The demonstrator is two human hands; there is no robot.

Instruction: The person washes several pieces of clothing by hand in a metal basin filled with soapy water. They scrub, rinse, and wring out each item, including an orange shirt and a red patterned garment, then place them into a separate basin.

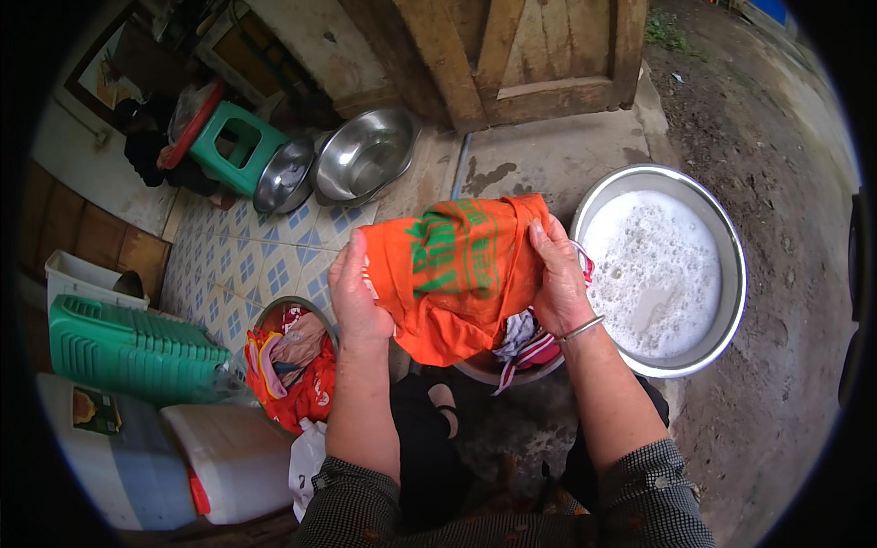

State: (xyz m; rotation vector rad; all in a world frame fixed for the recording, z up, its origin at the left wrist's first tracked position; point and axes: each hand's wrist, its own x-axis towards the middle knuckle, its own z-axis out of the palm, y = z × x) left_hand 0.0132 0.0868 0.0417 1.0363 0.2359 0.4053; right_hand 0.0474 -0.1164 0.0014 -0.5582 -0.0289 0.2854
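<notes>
An orange cloth with green print [452,274] is stretched between my two hands, above a basin of clothes. My left hand [360,291] grips its left edge. On its right edge my right hand [558,277] is closed, with a metal bangle at the wrist. Beneath the cloth, a metal basin [479,370] holds white, purple and red-striped clothes [527,346], partly hidden. To the right stands a large metal basin [733,288] full of foamy water [658,267]. A bucket [288,301] with red, pink and beige clothes [301,363] is at the left.
Two metal basins [366,157] [284,178] and a green plastic stool [236,147] stand on the tiles at the upper left. Stacked green stools [130,349] and plastic jerrycans [233,452] line the left side. A person [147,144] is beyond the stool. A wooden door [548,55] is at the top.
</notes>
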